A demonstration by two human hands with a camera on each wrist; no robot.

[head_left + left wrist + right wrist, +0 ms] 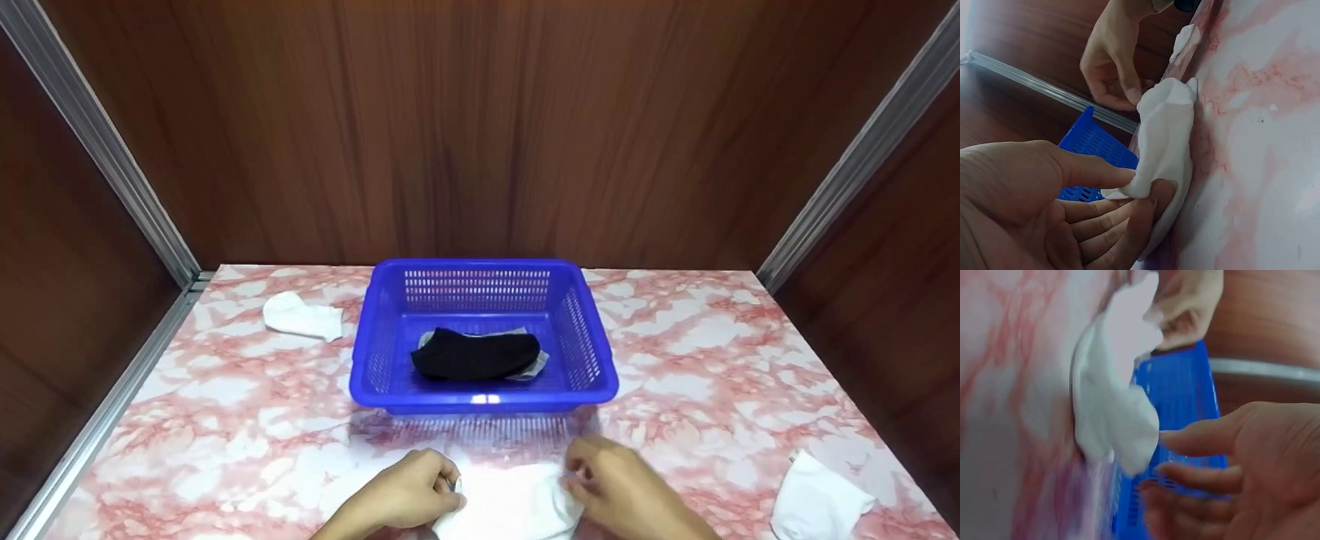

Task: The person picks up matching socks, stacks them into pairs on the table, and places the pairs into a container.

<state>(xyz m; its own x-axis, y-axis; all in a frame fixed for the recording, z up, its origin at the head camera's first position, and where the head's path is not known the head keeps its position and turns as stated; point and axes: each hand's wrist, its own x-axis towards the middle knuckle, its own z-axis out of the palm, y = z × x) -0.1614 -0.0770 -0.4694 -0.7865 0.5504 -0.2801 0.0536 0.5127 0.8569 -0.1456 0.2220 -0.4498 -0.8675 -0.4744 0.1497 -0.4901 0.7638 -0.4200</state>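
Note:
Close to the near edge of the table, a white sock [506, 499] lies stretched between the two hands. My left hand [415, 489] pinches its left end between thumb and fingers, with one fingertip tucked into the fabric in the left wrist view. At the other end is my right hand [626, 487], blurred in the head view. From the right wrist view, its thumb reaches the sock's edge [1137, 433] while the loosely bent fingers stand apart from the cloth. Beyond both hands, a blue basket [484, 399] holds a black sock [476, 355] on top of a grey one [536, 367].
Another white sock [302, 316] lies left of the basket, toward the back. Near the right front edge rests a further crumpled white sock [817, 499]. Brown wood-grain panels [480, 135] with metal corner rails [112, 150] enclose the pink marbled tabletop [697, 375].

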